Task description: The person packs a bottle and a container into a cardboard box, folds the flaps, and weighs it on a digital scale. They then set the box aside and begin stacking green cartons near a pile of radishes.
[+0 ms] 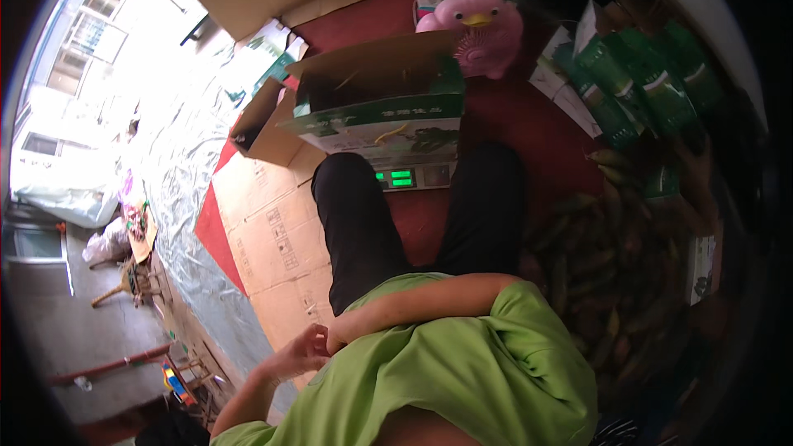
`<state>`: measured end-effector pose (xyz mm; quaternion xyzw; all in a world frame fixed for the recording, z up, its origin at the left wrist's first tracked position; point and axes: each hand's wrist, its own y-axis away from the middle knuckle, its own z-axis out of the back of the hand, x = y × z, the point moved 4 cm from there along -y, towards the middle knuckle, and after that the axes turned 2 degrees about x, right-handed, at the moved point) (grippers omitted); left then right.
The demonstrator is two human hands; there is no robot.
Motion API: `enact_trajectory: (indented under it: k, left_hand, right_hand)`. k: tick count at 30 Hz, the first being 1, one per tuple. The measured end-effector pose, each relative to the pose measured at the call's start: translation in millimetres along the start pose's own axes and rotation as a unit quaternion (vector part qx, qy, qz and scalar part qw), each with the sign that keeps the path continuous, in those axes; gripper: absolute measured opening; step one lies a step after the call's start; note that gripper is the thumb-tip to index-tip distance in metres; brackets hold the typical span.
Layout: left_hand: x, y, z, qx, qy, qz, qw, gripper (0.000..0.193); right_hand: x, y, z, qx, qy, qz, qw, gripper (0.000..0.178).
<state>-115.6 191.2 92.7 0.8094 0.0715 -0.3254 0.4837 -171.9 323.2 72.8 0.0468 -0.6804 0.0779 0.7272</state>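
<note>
My left hand [299, 354] is at the left side of my green shirt, its fingers curled in against my right hand [337, 337]. My right forearm crosses my belly to meet it. The right hand's fingers are mostly hidden, and I cannot make out anything between the two hands. Beyond my knees an open green and white cardboard box [417, 128] sits on a digital scale [431, 176] with a lit green display. Its flap stands up, and the dark inside shows little. Neither hand touches the box.
A smaller brown carton [268, 128] stands left of the box, by flattened cardboard [268, 235]. A pink duck-faced plastic thing [487, 37] is behind. At right, several green boxes [636, 74] stand above a dim heap of long greenish produce [607, 260]. Clear plastic sheeting [178, 198] lies left.
</note>
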Motion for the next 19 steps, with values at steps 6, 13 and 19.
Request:
enact_trajectory:
  k: [6,13,19]
  left_hand:
    - [5,-4,-3,0.009,-0.033,0.078,0.996,0.04]
    - [-29,-6,-15,0.036,-0.022,0.101,0.994,0.038]
    - [1,1,12,0.051,-0.024,0.131,0.99,0.037]
  right_hand:
    - [-2,133,36,-0.477,0.04,0.038,0.877,0.017]
    - [-64,322,-106,-0.778,-0.315,-0.232,0.491,0.009]
    - [-126,287,-303,-0.487,-0.658,-0.167,0.549,0.043]
